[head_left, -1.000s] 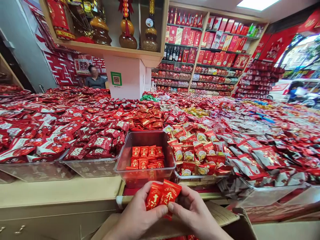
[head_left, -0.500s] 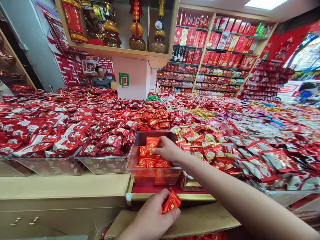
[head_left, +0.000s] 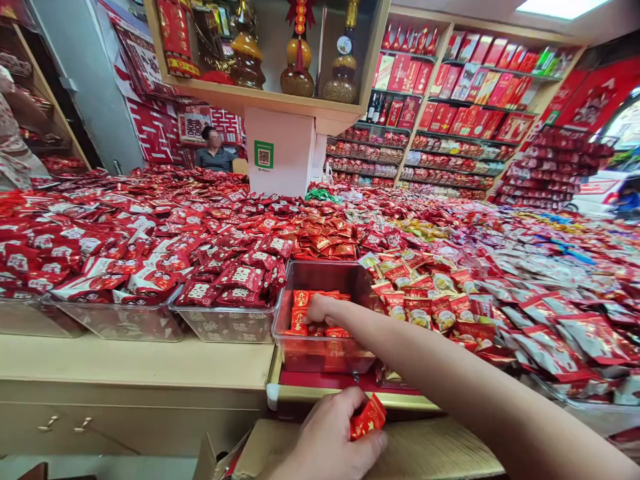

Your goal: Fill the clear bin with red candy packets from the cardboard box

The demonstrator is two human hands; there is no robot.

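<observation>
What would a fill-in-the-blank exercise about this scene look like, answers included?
The left hand holds a packet that is mostly ____ in colour.
The hand inside the plastic bin is the ____ one.
The square code sign on the pillar has a ____ border.
The red-and-gold bags beside the bin show the printed English word ____.

Missing words: red; right; green; durian.

DURIAN (capitals) on packets, 囍 on pouches

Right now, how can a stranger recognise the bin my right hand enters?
Start at the counter; along its front, between maroon packets and DURIAN packets, stands a clear plastic bin. Its red packets lie below the rim; both neighbours rise higher.
</observation>
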